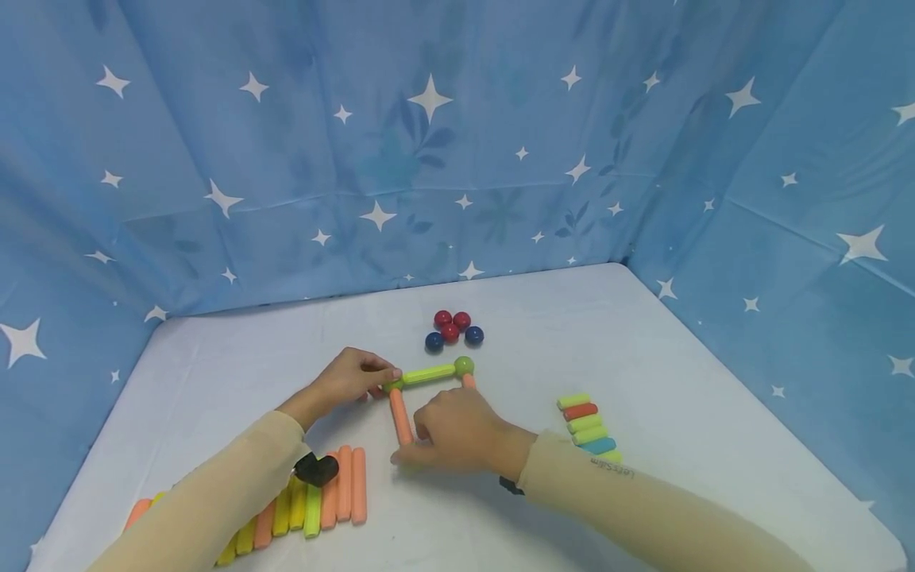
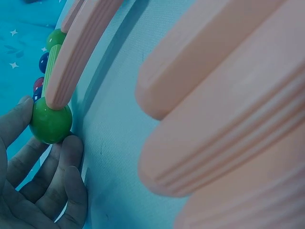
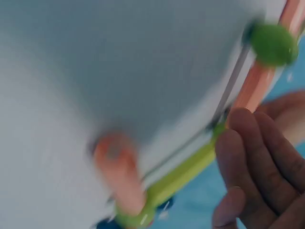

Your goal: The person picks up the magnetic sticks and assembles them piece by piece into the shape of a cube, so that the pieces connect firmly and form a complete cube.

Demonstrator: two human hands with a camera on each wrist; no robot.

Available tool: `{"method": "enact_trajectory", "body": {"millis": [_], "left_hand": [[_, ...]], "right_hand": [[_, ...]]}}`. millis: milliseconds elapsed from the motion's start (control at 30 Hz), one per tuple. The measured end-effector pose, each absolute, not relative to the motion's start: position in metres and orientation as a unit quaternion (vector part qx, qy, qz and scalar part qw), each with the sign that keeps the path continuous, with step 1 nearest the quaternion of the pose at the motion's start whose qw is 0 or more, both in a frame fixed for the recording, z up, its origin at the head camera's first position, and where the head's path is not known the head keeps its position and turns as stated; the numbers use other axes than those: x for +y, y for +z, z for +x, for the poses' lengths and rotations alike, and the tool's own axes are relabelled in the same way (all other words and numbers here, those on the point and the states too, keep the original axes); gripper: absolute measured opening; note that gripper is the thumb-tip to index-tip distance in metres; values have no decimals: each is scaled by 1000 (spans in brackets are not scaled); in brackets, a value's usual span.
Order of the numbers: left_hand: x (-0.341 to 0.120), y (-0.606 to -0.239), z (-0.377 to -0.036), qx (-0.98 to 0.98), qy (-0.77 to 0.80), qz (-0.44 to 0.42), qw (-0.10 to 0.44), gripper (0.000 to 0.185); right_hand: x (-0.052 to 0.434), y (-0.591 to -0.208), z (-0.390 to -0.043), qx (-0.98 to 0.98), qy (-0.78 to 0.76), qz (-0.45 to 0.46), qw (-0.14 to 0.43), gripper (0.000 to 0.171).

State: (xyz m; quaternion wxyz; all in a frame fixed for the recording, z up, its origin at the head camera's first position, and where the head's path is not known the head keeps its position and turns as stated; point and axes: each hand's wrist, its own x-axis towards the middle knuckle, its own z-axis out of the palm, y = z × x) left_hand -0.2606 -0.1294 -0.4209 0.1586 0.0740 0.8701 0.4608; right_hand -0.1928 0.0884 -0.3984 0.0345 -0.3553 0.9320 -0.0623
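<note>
On the white table [image 1: 643, 349], a rod frame lies in front of the cluster of balls [image 1: 453, 330]. The left hand [image 1: 350, 380] pinches the green ball [image 2: 50, 120] at the frame's left corner. The right hand [image 1: 457, 433] covers the frame's near side (grip not discernible; its wrist view is blurred). An orange rod [image 1: 400, 415] and green rod [image 1: 429, 374] remain visible.

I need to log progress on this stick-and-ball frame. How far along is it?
Done: a green stick joins two green balls, with an orange stick running down from the left one. In hand: the left hand holds the left corner ball; the right hand covers the near side. Left: the spare balls and sticks lie unused.
</note>
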Motion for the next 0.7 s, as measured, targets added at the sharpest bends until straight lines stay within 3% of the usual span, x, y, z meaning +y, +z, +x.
{"method": "enact_trajectory", "body": {"millis": [100, 267, 433, 533, 700], "left_hand": [[-130, -421, -260, 868, 464, 79, 159, 33], [-130, -422, -261, 867, 465, 75, 163, 33], [-129, -420, -259, 863, 470, 68, 173, 32], [-128, -419, -259, 863, 469, 63, 179, 32], [-128, -416, -259, 863, 468, 62, 179, 31]], "right_hand": [[98, -390, -207, 943, -71, -325, 17, 49], [125, -383, -248, 965, -90, -246, -8, 27], [157, -392, -282, 971, -94, -216, 52, 57], [169, -397, -290, 971, -66, -211, 90, 64], [174, -402, -290, 983, -26, -179, 35, 54]]}}
